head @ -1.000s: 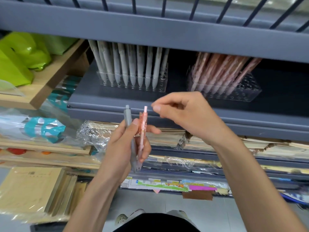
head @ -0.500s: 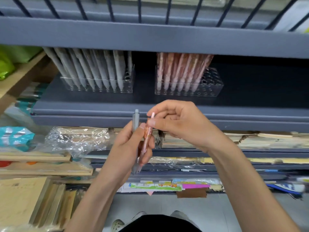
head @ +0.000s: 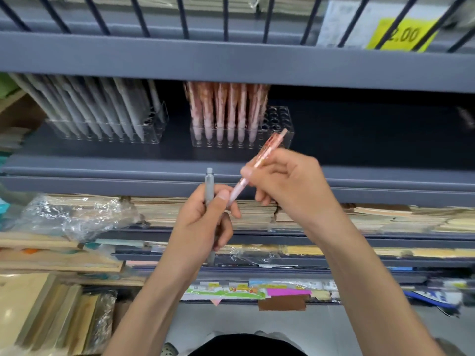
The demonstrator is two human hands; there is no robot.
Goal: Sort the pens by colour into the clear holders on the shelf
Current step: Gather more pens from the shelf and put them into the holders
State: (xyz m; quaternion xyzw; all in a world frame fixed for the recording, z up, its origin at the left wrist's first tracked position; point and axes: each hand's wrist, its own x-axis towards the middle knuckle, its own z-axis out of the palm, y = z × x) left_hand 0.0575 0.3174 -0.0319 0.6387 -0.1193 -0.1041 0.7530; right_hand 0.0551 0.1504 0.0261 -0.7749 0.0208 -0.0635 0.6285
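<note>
Grey metal shelving across the whole frame, tier above tier. Along the top, a rail of dark slanted bars, a yellow price tag behind them at upper right (blurred, ends in .00). Right of centre, stacked paper goods in beige and cream. Crinkled clear wrap at centre left. Wooden racks at lower left. Below centre, a strip of coloured labels. Pale grey floor at the bottom edge. Soft, even light throughout.

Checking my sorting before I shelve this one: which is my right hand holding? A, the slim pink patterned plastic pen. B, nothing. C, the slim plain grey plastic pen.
A: the right hand pinches the slim pink patterned plastic pen, while the left hand holds the slim plain grey plastic pen.
</note>
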